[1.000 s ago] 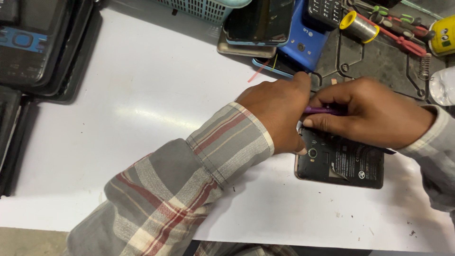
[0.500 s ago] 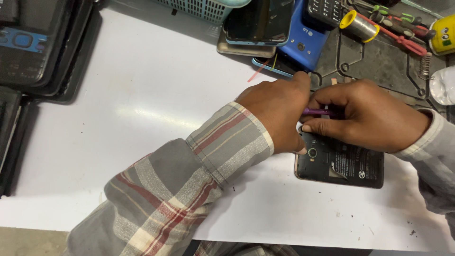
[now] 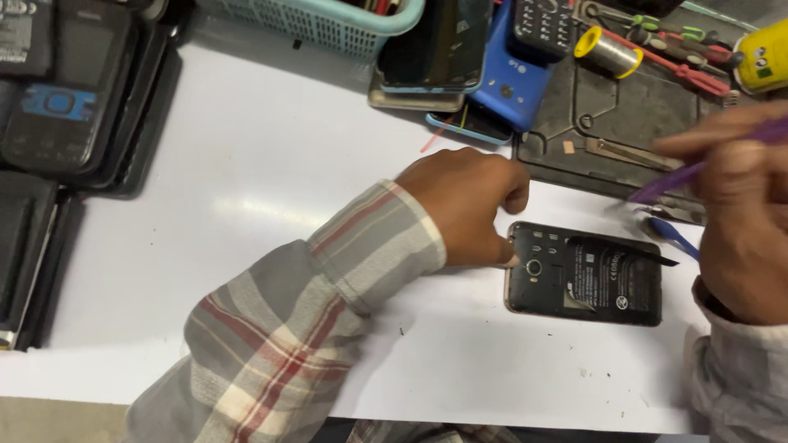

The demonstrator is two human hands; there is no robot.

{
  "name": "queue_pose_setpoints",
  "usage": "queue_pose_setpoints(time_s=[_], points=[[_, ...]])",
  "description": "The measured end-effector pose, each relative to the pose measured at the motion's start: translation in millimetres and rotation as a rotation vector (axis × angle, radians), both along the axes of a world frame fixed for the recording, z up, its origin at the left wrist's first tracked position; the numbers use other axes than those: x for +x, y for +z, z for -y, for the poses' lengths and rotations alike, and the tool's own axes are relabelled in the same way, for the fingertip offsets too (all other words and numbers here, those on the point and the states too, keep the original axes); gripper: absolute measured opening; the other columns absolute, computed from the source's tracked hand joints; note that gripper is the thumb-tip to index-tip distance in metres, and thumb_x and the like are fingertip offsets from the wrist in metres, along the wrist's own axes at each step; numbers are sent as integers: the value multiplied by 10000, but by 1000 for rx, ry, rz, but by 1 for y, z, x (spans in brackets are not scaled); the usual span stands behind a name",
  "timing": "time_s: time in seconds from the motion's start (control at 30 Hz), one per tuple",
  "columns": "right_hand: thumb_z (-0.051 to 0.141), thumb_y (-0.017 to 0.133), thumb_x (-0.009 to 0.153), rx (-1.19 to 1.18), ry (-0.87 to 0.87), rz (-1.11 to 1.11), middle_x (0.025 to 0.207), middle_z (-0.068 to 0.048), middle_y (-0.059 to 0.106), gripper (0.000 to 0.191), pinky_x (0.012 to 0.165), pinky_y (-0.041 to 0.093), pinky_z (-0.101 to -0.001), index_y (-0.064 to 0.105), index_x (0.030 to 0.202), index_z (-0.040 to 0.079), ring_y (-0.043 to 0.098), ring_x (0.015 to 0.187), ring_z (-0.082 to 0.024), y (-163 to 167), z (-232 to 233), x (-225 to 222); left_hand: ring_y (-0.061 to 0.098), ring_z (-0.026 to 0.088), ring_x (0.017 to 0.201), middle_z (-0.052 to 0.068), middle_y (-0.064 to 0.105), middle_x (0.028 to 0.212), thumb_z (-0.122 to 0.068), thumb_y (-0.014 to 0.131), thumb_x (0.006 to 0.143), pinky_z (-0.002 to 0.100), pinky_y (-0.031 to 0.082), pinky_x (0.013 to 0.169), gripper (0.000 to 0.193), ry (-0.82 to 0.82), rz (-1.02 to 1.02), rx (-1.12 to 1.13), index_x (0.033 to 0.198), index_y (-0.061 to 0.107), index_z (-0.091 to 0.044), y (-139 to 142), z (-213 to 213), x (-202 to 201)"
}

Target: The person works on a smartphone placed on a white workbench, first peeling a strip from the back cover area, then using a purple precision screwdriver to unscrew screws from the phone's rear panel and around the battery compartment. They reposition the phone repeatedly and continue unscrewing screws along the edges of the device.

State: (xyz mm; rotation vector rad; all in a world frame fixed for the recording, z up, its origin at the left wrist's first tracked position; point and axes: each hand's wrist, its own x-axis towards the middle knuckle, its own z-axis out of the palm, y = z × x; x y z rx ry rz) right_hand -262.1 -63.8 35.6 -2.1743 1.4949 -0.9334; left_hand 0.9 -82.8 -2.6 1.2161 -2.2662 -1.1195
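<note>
Plaid sleeve: your checked cuff is lying across the white table (image 3: 205, 246), nearest to you, leading up to your left hand (image 3: 464, 205).
Left hand: you are curling your fingers loosely, holding nothing, and pressing a fingertip (image 3: 510, 259) against the left edge of the opened phone (image 3: 584, 275), just beside its round camera lens.
Opened phone: it is lying flat on the table with its back cover off, the dark inner frame and battery showing, between your two hands.
Right hand: your right hand (image 3: 739, 221) is hanging blurred above the right end of the phone, apart from it, and you are pinching a purple tool (image 3: 681, 174) in closed fingers.
Blue tweezers: these are resting on the table just beyond the phone's right corner (image 3: 675, 234).
Dark work mat: it is sitting farther back (image 3: 624, 107), carrying a solder spool (image 3: 606, 49) and red-handled screwdrivers (image 3: 685, 75).
Far edge: a blue phone (image 3: 513, 82), a stack of phones with dark screens (image 3: 431, 57) and a teal basket (image 3: 320, 25) are standing along the back.
Left side: dark phones (image 3: 57, 98) are lying piled well apart from your hands.
</note>
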Motion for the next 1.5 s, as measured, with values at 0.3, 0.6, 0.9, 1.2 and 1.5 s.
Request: queue_pose_setpoints(time_s=[0.3,0.6,0.9,1.2,1.5], points=[[116,602,1048,144,78,482,1099,-139,688,234,851,614,-307,606,1217,-45,706,919,-189,-16,-27,32,696,146,671,14,706,692,-214,849,685,334,545,652,345,-24,-55,132,1014,791,-131,-4,7,9],[8,626,1051,120,210,361,1161,-164,680,177,909,604,-304,630,1211,-68,717,996,-196,-32,-30,39,662,119,615,4,680,655,-180,831,705,306,536,607,303,0,-62,186,1000,799,-122,-3,8,12],[27,664,1027,76,232,255,1129,-159,712,170,891,591,-299,660,1171,-64,710,1004,-193,-30,-25,43,655,120,615,3,669,654,-175,827,707,309,533,605,288,-13,-68,168,991,809,-128,-2,7,13],[20,666,1014,86,224,231,1107,-150,718,169,858,576,-281,673,1161,-63,708,990,-185,-31,-24,44,656,120,611,3,670,652,-163,816,706,310,538,607,287,-15,-64,154,991,811,-131,-2,7,13],[37,746,974,-49,298,155,1025,-127,711,143,760,549,-251,678,1081,-29,696,891,-159,-30,-18,45,632,120,581,9,663,631,-209,818,734,315,506,567,237,-12,-103,162,960,806,-140,1,6,10]])
